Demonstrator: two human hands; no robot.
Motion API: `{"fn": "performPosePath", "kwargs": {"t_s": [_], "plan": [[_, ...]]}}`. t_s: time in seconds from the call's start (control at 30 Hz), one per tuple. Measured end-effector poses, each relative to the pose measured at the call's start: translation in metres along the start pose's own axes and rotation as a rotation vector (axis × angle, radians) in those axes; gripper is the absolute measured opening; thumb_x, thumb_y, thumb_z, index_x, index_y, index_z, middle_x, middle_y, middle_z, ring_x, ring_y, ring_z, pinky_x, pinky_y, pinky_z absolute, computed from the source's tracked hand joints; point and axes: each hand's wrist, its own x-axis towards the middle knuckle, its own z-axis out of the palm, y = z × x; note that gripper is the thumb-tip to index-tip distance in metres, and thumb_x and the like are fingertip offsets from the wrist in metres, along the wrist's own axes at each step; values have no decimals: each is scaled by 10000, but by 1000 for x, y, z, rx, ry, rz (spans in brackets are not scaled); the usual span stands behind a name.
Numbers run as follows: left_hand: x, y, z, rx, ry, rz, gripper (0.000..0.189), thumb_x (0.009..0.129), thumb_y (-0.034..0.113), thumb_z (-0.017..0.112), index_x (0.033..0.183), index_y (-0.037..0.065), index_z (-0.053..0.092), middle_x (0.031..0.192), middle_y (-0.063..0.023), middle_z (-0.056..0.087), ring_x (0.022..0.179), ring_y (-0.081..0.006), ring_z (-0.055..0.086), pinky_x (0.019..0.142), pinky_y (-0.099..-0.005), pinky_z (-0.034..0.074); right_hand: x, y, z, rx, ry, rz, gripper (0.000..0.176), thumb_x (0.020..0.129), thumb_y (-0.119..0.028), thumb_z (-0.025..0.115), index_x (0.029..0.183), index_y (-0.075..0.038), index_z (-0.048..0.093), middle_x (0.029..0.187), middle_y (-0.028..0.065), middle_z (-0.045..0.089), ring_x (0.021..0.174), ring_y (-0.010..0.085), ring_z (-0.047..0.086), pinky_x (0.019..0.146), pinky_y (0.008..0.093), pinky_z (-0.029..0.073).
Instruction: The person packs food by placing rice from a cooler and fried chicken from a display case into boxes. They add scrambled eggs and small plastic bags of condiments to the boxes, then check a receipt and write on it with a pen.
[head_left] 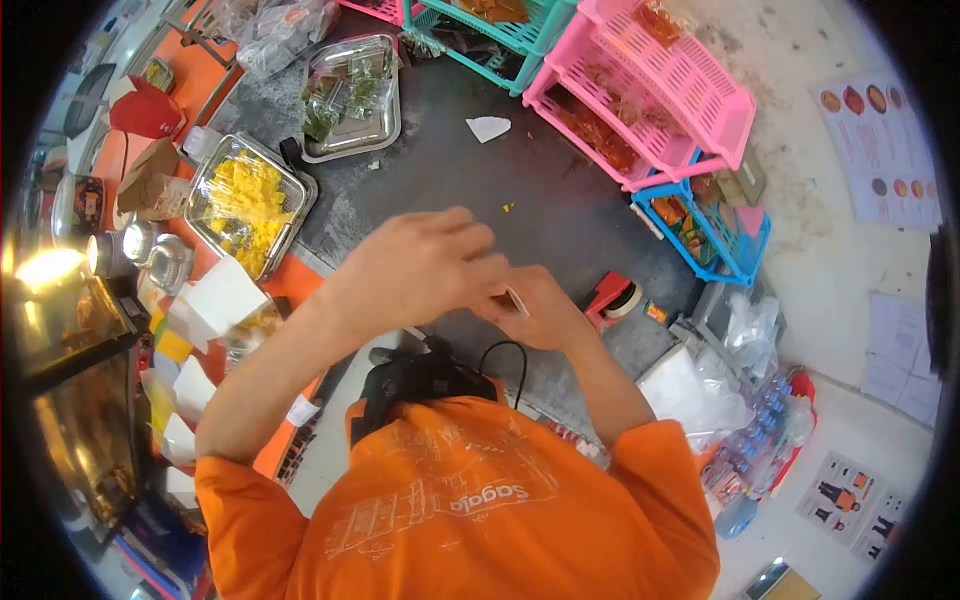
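Observation:
Both hands meet over the dark tabletop (450, 170), in front of the orange shirt. My left hand (415, 265) is closed, its fingers curled over and touching the fingers of my right hand; what they pinch, if anything, is hidden. In my right hand (545, 308), the closed fingers hold a small pale-edged item (517, 301), too small to identify. Just right of it lies a red tape dispenser (608, 299) with a roll of tape. A white scrap (488, 128) rests beyond the hands.
Trays of yellow food (245, 205) and leafy greens (350, 95) sit to the left. Pink (640, 95), teal (480, 35) and blue baskets (712, 235) line the back and right. Plastic bags (695, 395) and bottles lie at lower right; a cable (524, 370) is near my body.

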Motion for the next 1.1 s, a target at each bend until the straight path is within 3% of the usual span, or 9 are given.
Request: {"fn": "performPosePath", "kwargs": {"t_s": [0.03,0.1,0.13,0.2,0.33,0.4,0.63,0.7,1.1], "plan": [[-4,-2,2,0,20,-8,185,802,281,683,827,124,589,853,-1,585,821,-217,592,693,-343,532,-4,-9,-6,-18,-12,-1,260,830,-231,754,940,-22,645,793,159,661,723,313,645,654,378,495],[-10,-7,19,74,135,-376,142,812,257,653,831,124,608,833,-18,615,821,-216,620,683,-344,527,-12,-28,-21,-40,87,-82,266,831,-251,755,893,-21,636,722,154,639,623,313,609,591,346,470],[-11,-8,36,70,164,-384,142,812,257,653,831,124,608,833,-18,615,821,-216,620,683,-344,527,-13,-41,-30,-66,74,-84,266,831,-251,755,893,-21,636,722,154,639,623,313,609,591,346,470],[-10,-2,70,216,-195,-299,102,823,221,623,831,121,636,809,-51,646,824,-226,652,670,-351,514,-14,-65,-44,-337,-31,-6,263,833,-258,753,824,-32,619,694,138,641,613,312,622,566,362,467],[17,24,89,60,-53,-242,86,815,191,620,831,116,658,819,-69,673,841,-233,671,712,-351,505,-14,-90,-56,-436,-88,80,291,839,-272,745,766,-32,598,670,146,636,584,319,624,539,375,461],[27,30,84,90,-86,-236,90,819,202,614,816,124,659,815,-57,675,826,-229,669,769,-354,490,-11,-107,-60,-570,-89,149,220,793,-169,779,748,-25,619,617,110,624,519,247,621,517,308,465],[38,35,67,164,-66,-230,88,811,206,619,818,130,664,809,-48,679,816,-211,664,766,-348,458,-9,-119,-70,-699,-137,150,220,799,-189,767,772,-9,643,614,128,623,527,260,617,504,325,451],[40,35,65,164,-78,-224,88,810,203,622,820,126,665,800,-44,678,807,-211,661,767,-340,448,-8,-124,-69,-690,-110,145,399,874,-356,692,694,-7,621,584,188,595,536,376,591,518,415,455],[49,38,60,129,-58,-186,81,802,212,641,818,134,657,759,-21,655,767,-196,642,748,-335,409,-4,-139,-79,-809,-224,229,448,883,-370,674,641,0,599,563,219,540,527,409,544,515,442,426]]}}
